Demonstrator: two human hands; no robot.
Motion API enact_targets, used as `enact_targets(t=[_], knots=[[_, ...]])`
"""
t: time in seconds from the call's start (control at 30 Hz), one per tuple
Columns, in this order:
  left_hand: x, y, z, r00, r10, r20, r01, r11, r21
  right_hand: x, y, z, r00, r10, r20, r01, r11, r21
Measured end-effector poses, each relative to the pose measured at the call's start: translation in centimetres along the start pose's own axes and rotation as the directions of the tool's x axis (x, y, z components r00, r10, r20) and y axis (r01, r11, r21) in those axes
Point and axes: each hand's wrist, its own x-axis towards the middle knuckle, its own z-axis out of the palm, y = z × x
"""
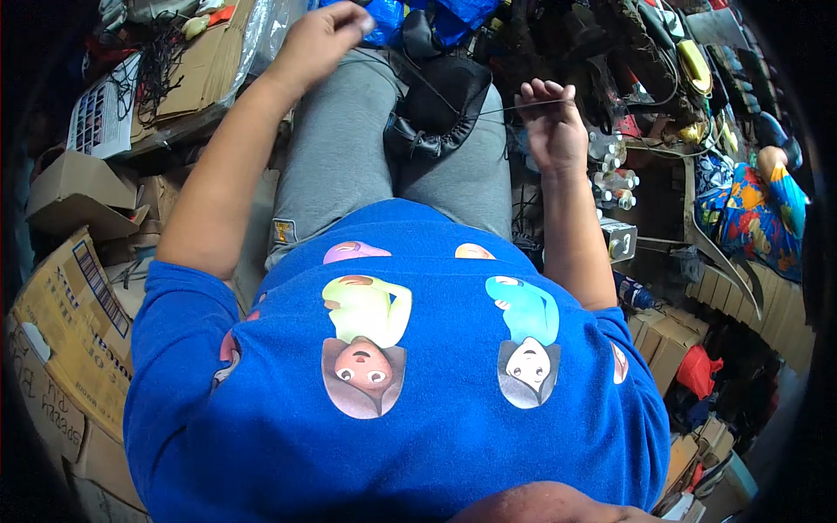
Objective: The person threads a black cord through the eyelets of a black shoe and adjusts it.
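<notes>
beside black item (440, 94), right hand (558, 129) apart, thread (510, 110) spanning gap

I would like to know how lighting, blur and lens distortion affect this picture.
Head view: corners fall to black; the box at lower left looks bowed; the plastic shines; the black item is dark enough to hide detail; the left hand looks slightly soft; the cord is distinct near the right hand.

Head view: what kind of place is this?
Perhaps a crowded workshop or storeroom: there are cardboard boxes, small bottles, and a thread running to the right hand.
</notes>
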Motion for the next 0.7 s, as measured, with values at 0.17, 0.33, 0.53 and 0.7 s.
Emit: enact_targets(t=[0.17, 0.33, 0.53, 0.7], knots=[[0.0, -0.4, 2.9, 0.947, 0.013, 0.32, 0.317, -0.182, -0.931, -1.7, -0.2, 0.8, 0.847, 0.228, 0.481, -0.451, 0.788, 0.42], [0.7, -6.6, 0.3, 0.879, 0.263, 0.397, 0.393, 0.072, -0.917, -3.3, -0.8, -2.1, 0.917, 0.26, 0.301, -0.266, 0.964, -0.021], [-2.6, -3.9, -9.6, 0.971, -0.189, 0.144, 0.139, 0.943, 0.302, -3.6, -5.6, -7.8, 0.962, 0.269, 0.041, -0.076, 0.41, -0.909], [-4.7, 3.3, -3.8, 0.942, 0.334, -0.023, -0.271, 0.802, 0.532, -1.7, -6.4, -2.5, 0.952, 0.152, 0.267, 0.156, 0.51, -0.846]])
